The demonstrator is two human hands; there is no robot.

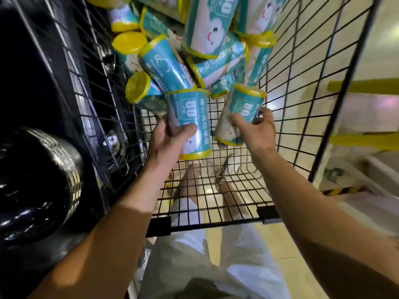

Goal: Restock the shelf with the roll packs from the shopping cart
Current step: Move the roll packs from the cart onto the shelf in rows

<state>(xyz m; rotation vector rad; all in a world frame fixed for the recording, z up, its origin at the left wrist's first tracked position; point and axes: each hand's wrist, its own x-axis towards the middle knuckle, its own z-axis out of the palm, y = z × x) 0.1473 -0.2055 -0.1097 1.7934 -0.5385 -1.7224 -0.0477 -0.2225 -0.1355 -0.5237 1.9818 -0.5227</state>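
Two hands, left (170,139) and right (257,130), each wrapped around one roll pack, pile (194,50) beyond cropped by frame top

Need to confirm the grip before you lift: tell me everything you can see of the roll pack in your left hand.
The roll pack in the left hand is a short cylinder in glossy teal film with yellow bands at both ends, printed with a large "80" and a white smiling cloud. It lies tilted over the wire floor of the cart, its far end against the pile of packs. The left hand grips it, thumb across the front.
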